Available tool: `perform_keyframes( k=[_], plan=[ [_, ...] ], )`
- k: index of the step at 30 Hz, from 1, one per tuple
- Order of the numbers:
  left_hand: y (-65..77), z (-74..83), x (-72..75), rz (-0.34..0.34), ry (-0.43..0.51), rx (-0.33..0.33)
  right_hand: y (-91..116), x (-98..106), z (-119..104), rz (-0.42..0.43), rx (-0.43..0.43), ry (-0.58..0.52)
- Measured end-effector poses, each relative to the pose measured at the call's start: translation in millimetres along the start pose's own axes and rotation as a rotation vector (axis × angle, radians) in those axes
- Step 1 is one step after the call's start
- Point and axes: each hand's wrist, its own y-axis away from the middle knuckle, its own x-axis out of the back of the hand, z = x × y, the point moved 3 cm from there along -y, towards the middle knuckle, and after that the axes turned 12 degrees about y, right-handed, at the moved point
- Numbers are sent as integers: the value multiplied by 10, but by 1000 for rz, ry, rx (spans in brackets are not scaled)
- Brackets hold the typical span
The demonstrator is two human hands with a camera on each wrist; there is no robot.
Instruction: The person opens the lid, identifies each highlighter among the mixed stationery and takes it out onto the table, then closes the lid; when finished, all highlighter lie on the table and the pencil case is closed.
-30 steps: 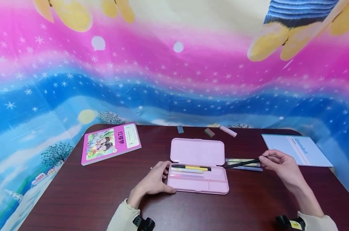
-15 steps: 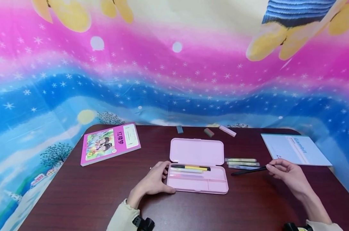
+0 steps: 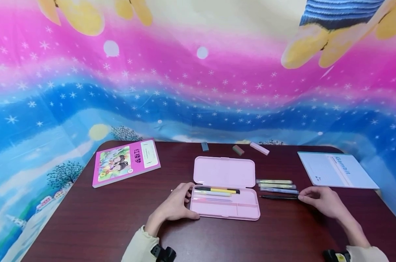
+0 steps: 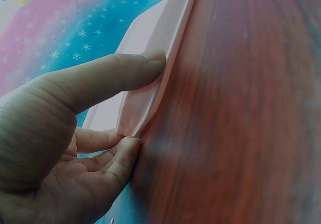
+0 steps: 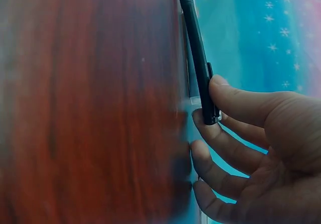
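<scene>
The slim black pen with a clip (image 3: pixel 278 197) has dropped lower, lying level just below three translucent-barrelled pens (image 3: pixel 276 186) right of centre; it seems nearly laid in their row. The right hand (image 3: pixel 325 202) pinches its end; table contact is unclear. The left hand (image 3: pixel 175 203) grips the open pink plastic pencil case (image 3: pixel 214 210) at lower centre. Only the neighbouring pens crowd it; a pale-blue notepad (image 3: pixel 338 170) lies clear, farther right.

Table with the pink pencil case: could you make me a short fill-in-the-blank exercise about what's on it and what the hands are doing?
1. The right hand pinches a pen coloured ____.
2. The left hand grips the pencil case, whose lid is ____, not closed.
3. The title on the notepad reads ____.

Missing words: black; open; Gambit.
</scene>
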Motion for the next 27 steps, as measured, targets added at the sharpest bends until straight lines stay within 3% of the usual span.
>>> perform_keyframes(
  k=[7, 27],
  plan=[
    [1, 8, 5, -2, -1, 0, -57, -2, -6, 9, 21, 38],
    [3, 8, 3, -7, 8, 8, -105, 10, -11, -10, -74, 40]
  ],
)
